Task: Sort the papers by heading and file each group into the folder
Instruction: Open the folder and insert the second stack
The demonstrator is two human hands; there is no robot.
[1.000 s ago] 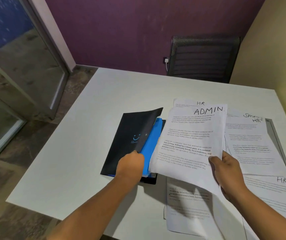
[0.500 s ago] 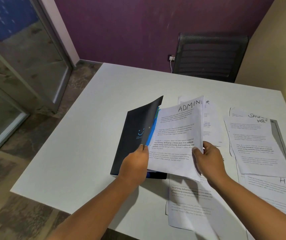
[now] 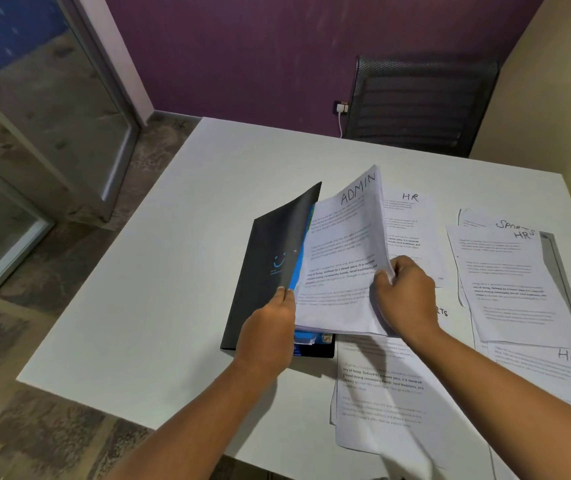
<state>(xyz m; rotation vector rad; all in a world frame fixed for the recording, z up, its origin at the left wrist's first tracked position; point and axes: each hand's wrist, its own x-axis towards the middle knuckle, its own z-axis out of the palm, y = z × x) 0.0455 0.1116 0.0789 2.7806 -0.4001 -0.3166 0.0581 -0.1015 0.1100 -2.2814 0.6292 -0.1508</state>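
- Head view, step in hand: filing the ADMIN group, judging by the heading on the bundle held in the folder's mouth.
- Pinches the free edge of the black folder (image 3: pixel 270 244) cover with the left hand (image 3: pixel 270 323), fingers curled over it, propping it up off the white table (image 3: pixel 173 271).
- Grips the right edge of the ADMIN sheets (image 3: pixel 343 258) with the right hand (image 3: pixel 405 296), thumb on top and fingers beneath. Holds them tilted, left edge down inside the open folder beside the blue inner pocket (image 3: pixel 298 268).
- Leaves unfiled on the table: an HR sheet (image 3: pixel 412 216) just beside the folder, a pile (image 3: pixel 509 278) headed Sports and HR further right, and loose sheets (image 3: pixel 377 393) at the near edge.
- Next, most likely: push the bundle square against the spine, lay it flat, and let go with the right hand. Then lower the cover or leave it propped for the following group.
- Calls for care against snagging a corner on the pocket or shedding a sheet from the stack.
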